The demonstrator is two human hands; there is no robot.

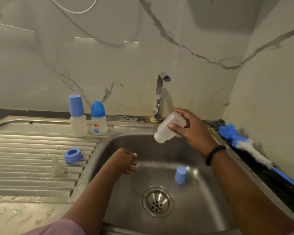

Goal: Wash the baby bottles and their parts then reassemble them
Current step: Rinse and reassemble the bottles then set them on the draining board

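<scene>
My right hand (192,128) grips a clear open baby bottle (168,128), tilted neck-down over the steel sink (109,143), with drops falling from it. My left hand (126,161) hovers over the basin with fingers curled and nothing visible in it. A light blue cap (180,175) stands on the sink floor near the drain (157,201). On the drainboard (24,167) lie a blue screw ring (72,156) and a clear teat (58,168). Two capped bottles stand at the back: one with a tall light blue cap (77,116), one with a round blue cap and a picture (98,118).
A chrome tap (159,95) rises behind the sink, with no water stream visible. A blue and white bottle brush (244,145) lies along the dark ledge at the right. Marble-look walls close in behind and on the right.
</scene>
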